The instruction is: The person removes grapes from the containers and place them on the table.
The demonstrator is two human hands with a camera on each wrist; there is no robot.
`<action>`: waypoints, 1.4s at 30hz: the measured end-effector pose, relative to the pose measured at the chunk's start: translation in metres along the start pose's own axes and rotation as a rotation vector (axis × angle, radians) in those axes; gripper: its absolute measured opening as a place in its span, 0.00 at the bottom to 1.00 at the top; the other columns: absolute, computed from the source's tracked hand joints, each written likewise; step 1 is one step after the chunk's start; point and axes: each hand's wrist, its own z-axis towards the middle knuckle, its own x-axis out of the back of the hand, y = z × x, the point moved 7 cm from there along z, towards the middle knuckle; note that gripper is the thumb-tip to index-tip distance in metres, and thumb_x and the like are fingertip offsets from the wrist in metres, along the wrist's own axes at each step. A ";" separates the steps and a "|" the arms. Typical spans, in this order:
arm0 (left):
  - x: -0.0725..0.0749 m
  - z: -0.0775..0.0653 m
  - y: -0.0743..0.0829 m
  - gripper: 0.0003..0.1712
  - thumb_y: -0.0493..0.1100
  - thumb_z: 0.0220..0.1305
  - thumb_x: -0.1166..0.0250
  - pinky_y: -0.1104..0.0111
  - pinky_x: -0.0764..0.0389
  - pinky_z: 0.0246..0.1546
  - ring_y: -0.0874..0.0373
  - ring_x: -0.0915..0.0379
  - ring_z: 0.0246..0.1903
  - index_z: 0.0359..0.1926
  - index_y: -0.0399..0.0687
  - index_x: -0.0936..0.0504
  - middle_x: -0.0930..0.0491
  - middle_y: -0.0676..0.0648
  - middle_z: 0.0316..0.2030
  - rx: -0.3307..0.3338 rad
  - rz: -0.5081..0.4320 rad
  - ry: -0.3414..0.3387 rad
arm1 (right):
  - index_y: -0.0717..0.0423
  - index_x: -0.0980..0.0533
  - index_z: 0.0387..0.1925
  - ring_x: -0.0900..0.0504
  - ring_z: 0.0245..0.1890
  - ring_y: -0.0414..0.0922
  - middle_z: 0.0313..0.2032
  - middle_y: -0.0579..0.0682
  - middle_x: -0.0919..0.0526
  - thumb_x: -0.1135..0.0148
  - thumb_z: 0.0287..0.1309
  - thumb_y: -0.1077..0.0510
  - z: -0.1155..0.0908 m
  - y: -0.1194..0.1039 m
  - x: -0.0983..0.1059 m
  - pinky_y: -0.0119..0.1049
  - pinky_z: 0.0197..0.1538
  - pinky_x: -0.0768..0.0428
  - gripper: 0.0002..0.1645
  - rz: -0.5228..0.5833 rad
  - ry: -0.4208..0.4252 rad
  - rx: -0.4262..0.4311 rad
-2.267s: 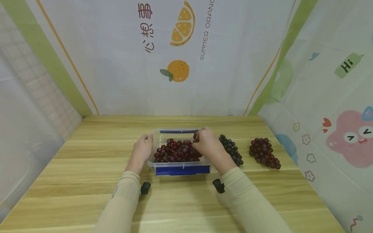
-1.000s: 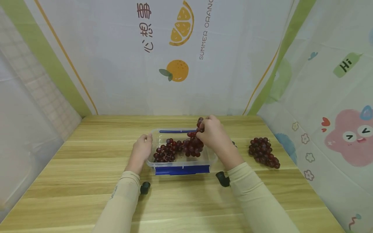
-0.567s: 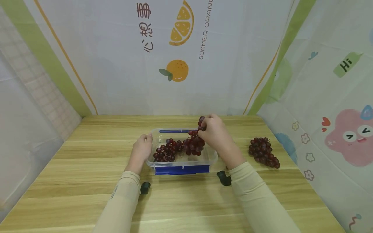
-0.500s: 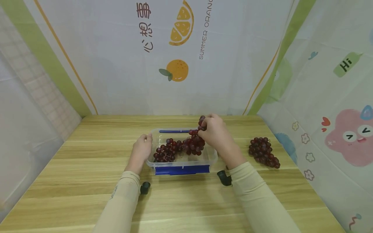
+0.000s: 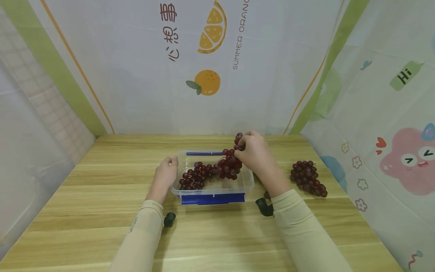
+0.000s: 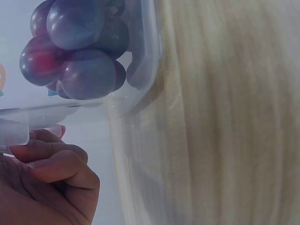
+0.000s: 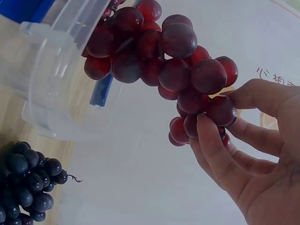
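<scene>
While the left grip (image 5: 166, 172) holds one container (image 5: 217, 192), the right grip (image 5: 254, 152) pinches one red grape bunch (image 5: 230, 166).

Cream sleeves (image 5: 307, 230), left one lettered; black wrist cameras (image 5: 169, 220).

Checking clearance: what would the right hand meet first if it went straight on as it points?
Past the red grapes it pinches, the right hand would likely meet the white backdrop cloth, pointing forward and leftward in the head view. Depth is unclear; the container's far rim might come first.
</scene>
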 end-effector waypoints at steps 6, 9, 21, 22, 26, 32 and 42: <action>0.000 0.000 0.001 0.37 0.60 0.86 0.64 0.36 0.33 0.75 0.27 0.33 0.72 0.71 0.34 0.31 0.27 0.25 0.69 -0.008 -0.007 0.006 | 0.66 0.15 0.43 0.18 0.58 0.59 0.60 0.61 0.21 0.29 0.64 0.60 0.000 0.002 0.006 0.50 0.56 0.13 0.12 0.011 0.008 -0.006; -0.001 0.001 -0.001 0.37 0.61 0.86 0.64 0.36 0.33 0.75 0.27 0.33 0.72 0.71 0.34 0.31 0.27 0.26 0.69 -0.007 -0.011 0.007 | 0.66 0.15 0.43 0.18 0.58 0.59 0.61 0.61 0.21 0.29 0.64 0.60 0.000 0.003 0.009 0.49 0.56 0.13 0.12 0.009 0.013 -0.002; -0.001 0.000 -0.002 0.37 0.61 0.86 0.64 0.37 0.32 0.74 0.27 0.32 0.71 0.70 0.35 0.30 0.26 0.26 0.68 -0.001 -0.002 0.013 | 0.65 0.16 0.45 0.21 0.63 0.60 0.65 0.61 0.22 0.30 0.66 0.59 -0.002 0.007 0.014 0.51 0.57 0.13 0.12 0.029 -0.010 -0.020; -0.001 0.000 -0.002 0.37 0.61 0.86 0.64 0.37 0.31 0.73 0.27 0.31 0.70 0.70 0.35 0.29 0.26 0.26 0.67 -0.003 0.000 0.012 | 0.65 0.16 0.45 0.21 0.63 0.60 0.65 0.61 0.23 0.30 0.66 0.59 -0.002 0.007 0.015 0.51 0.57 0.13 0.12 0.034 -0.011 -0.021; -0.002 0.000 -0.002 0.37 0.61 0.86 0.64 0.37 0.32 0.74 0.27 0.32 0.71 0.70 0.35 0.30 0.26 0.26 0.68 0.000 -0.004 0.009 | 0.65 0.16 0.45 0.20 0.62 0.60 0.65 0.61 0.22 0.31 0.66 0.59 -0.002 0.007 0.020 0.51 0.57 0.13 0.12 0.046 -0.004 -0.016; -0.002 0.001 -0.001 0.37 0.61 0.86 0.64 0.37 0.32 0.74 0.28 0.32 0.71 0.70 0.34 0.30 0.26 0.27 0.67 -0.004 -0.005 0.014 | 0.66 0.16 0.47 0.18 0.60 0.60 0.66 0.63 0.23 0.31 0.66 0.59 -0.002 0.006 0.026 0.51 0.55 0.13 0.14 0.046 -0.004 -0.008; 0.000 -0.002 0.002 0.34 0.59 0.86 0.63 0.36 0.29 0.71 0.28 0.29 0.67 0.66 0.35 0.27 0.23 0.27 0.62 0.002 -0.016 0.010 | 0.62 0.15 0.46 0.16 0.50 0.56 0.66 0.58 0.23 0.33 0.67 0.57 -0.002 0.004 0.034 0.50 0.51 0.13 0.12 0.082 -0.009 -0.002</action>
